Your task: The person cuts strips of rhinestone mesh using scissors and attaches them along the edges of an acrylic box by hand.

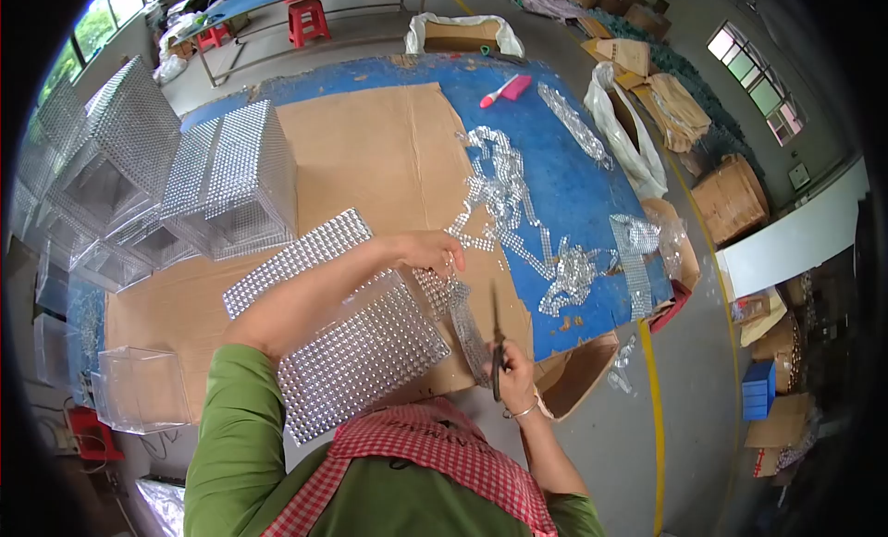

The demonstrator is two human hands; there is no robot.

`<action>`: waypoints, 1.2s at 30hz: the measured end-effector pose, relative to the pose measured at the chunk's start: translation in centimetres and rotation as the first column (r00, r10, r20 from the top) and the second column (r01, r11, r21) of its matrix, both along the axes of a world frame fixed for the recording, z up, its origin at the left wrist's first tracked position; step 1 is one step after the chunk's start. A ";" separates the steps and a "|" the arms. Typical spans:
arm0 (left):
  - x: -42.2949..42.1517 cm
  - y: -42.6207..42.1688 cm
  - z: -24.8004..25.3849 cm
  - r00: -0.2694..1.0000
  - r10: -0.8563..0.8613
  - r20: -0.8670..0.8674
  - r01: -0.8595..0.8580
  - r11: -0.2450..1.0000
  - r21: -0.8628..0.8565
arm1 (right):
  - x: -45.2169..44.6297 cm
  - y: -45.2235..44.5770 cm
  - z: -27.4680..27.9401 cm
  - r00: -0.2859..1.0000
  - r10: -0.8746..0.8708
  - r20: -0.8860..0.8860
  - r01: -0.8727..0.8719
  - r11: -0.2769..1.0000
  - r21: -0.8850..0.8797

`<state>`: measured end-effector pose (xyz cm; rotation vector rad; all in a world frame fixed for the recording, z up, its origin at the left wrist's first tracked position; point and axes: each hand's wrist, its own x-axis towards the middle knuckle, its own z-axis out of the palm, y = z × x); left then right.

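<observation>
Scissors (pixel 497 347) with dark handles are in my right hand (pixel 516 378), their blades pointing away from my body. My left hand (pixel 433 252) has its fingers closed around the upper end of a strip of rhinestone mesh (pixel 470 332), which hangs down toward my right hand. Beneath my left forearm lies a clear box with rhinestone-covered panels (pixel 361 352), tilted on the cardboard sheet (pixel 361 139). Another studded panel (pixel 305 255) shows beyond the forearm.
Studded clear boxes (pixel 222 167) are stacked at the left, with a plain clear box (pixel 143 384) nearer me. Tangled rhinestone strips (pixel 504 190) and a pink-handled brush (pixel 504 91) lie on the blue table (pixel 555 204). An open carton (pixel 578 375) stands below the right edge.
</observation>
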<state>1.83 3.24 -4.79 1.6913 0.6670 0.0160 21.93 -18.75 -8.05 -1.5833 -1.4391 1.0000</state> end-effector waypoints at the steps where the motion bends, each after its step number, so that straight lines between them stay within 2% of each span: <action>1: 0.2 -0.3 0.4 1.000 0.005 0.000 -0.005 1.000 0.006 | 0.3 -0.1 -1.1 0.987 -0.120 -0.107 0.118 0.993 -0.027; 2: 0.5 -0.6 0.9 1.000 0.010 -0.001 -0.010 1.000 0.014 | 0.5 0.2 -1.9 0.964 -0.219 -0.150 0.207 0.974 -0.090; 5: 2.1 -1.7 2.5 0.994 -0.051 0.099 0.043 0.995 0.089 | 1.0 1.5 -3.2 0.942 -0.279 -0.185 0.283 0.959 -0.003; 7: 3.4 -3.7 5.5 0.989 -0.060 0.133 0.056 0.998 0.033 | 1.4 1.9 -4.8 0.957 -0.260 -0.128 0.265 0.964 0.028; 9: 4.5 -5.0 6.2 0.983 -0.085 0.162 0.087 0.996 -0.005 | 1.4 2.1 -6.4 0.964 -0.245 -0.105 0.252 0.966 0.056; 10: 5.0 -5.4 6.1 0.979 -0.107 0.174 0.112 0.994 -0.015 | 1.4 2.2 -7.2 0.942 -0.270 -0.199 0.268 0.963 -0.037; 13: 5.4 -5.7 6.0 0.986 -0.100 0.130 0.110 0.991 -0.076 | 2.4 1.7 -7.1 0.917 -0.290 -0.275 0.269 0.957 -0.113; 14: 5.2 -5.6 5.9 0.991 -0.085 0.102 0.095 0.991 -0.099 | 2.8 1.8 -7.7 0.889 -0.311 -0.336 0.309 0.949 -0.059; 17: 4.7 -4.3 2.2 0.994 -0.080 0.077 0.067 0.985 0.161 | 4.7 2.4 -5.3 0.887 -0.394 -0.239 0.408 0.913 0.009; 20: 4.6 -4.1 0.5 0.996 -0.082 -0.026 0.086 0.978 0.189 | 7.3 3.6 -5.7 0.846 -0.424 -0.322 0.442 0.897 -0.021; 21: 4.6 -4.3 0.4 0.999 -0.050 -0.019 0.053 0.963 0.263 | 8.0 4.1 -6.3 0.834 -0.431 -0.346 0.452 0.892 -0.019; 24: 4.4 -5.1 0.9 0.999 0.032 0.008 -0.032 0.900 0.434 | 11.0 5.7 -10.8 0.937 -0.346 -0.053 0.348 0.936 0.048; 26: 3.4 -5.7 2.8 0.999 0.049 0.022 -0.054 0.869 0.492 | 10.8 6.7 -10.6 0.940 -0.265 0.216 0.262 0.964 0.042; 29: 0.8 -7.9 6.5 0.988 0.152 0.016 -0.135 0.823 0.552 | 9.5 7.3 -11.7 0.923 -0.249 0.294 0.270 0.962 -0.034; 32: -2.7 -11.0 9.4 0.938 0.344 -0.035 -0.268 0.788 0.555 | 9.9 7.7 -15.9 0.935 -0.156 0.318 0.177 0.983 -0.039; 35: -6.9 -14.5 9.5 0.874 0.478 0.092 -0.418 0.642 0.643 | 8.4 7.6 -16.4 0.814 -0.038 0.579 0.150 0.978 -0.146; 36: -8.1 -15.7 9.4 0.827 0.558 0.074 -0.473 0.617 0.629 | 7.8 7.4 -16.7 0.721 -0.056 0.690 0.149 0.986 -0.075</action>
